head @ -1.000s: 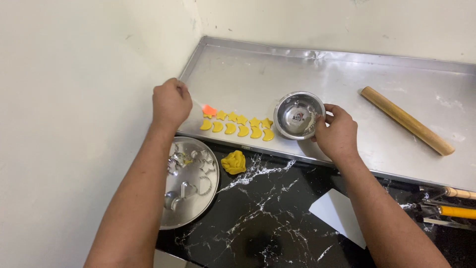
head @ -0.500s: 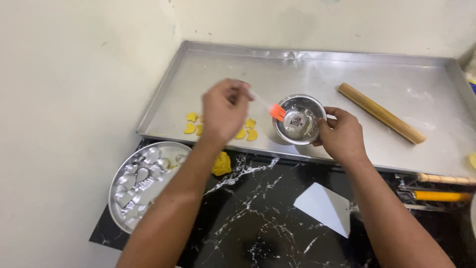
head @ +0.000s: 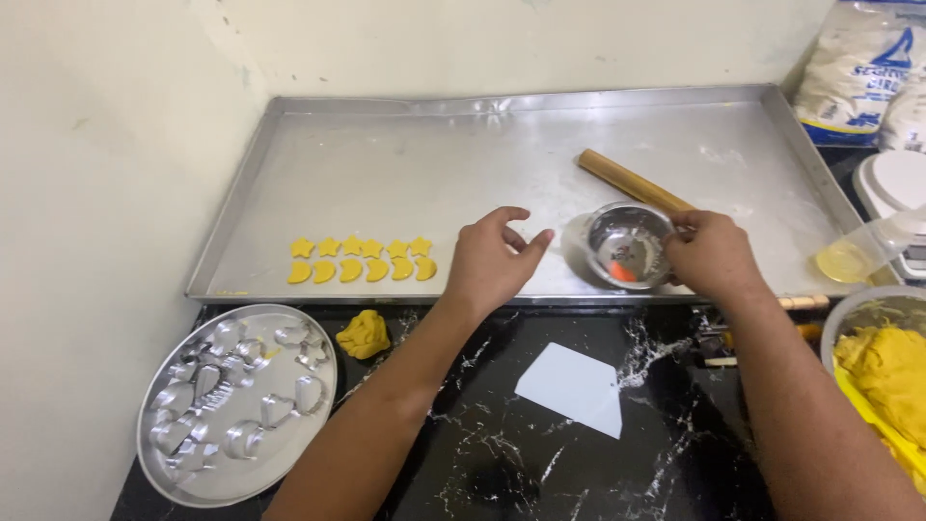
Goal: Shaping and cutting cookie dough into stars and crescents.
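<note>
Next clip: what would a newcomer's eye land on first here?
Probably the two rows of small yellow dough cut-outs, stars above crescents, at the front left of the big metal tray. Next, the small steel bowl with an orange-tipped brush inside, steadied by the right hand, while the left hand hovers open beside it.

Both forearms are bare up to the frame's lower edge, with no sleeve in sight. The left hand [head: 494, 262] and right hand [head: 712, 256] wear no gloves, and seemingly no rings or watch, though the fingers are small in this view.
</note>
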